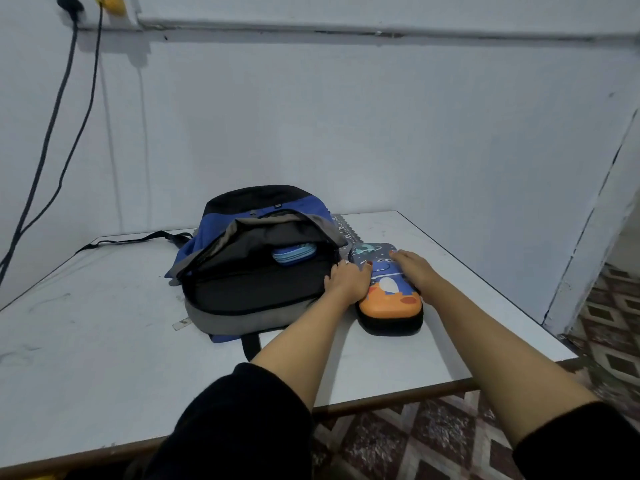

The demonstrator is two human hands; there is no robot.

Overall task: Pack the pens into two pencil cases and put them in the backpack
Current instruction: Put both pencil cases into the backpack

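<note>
Backpack [242, 320], blue and grey, main compartment unzipped, lying mid-tabletop [104, 341] toward the far edge. It contains the blue pencil case [293, 255]. Space-print pencil case [388, 299], closed, flat on the tabletop just right of the backpack, toward the right edge. Left hand [348, 280]: fingers curled over its left side. Right hand [414, 268]: laid flat on top, fingers straight.

White table [104, 323], scuffed. An open blue-and-grey backpack [242, 322] lay at its centre, strap [131, 240] trailing left. A pencil case [391, 306] lay just right of it, and a small pale strip [181, 323] near the backpack's front-left corner.
</note>
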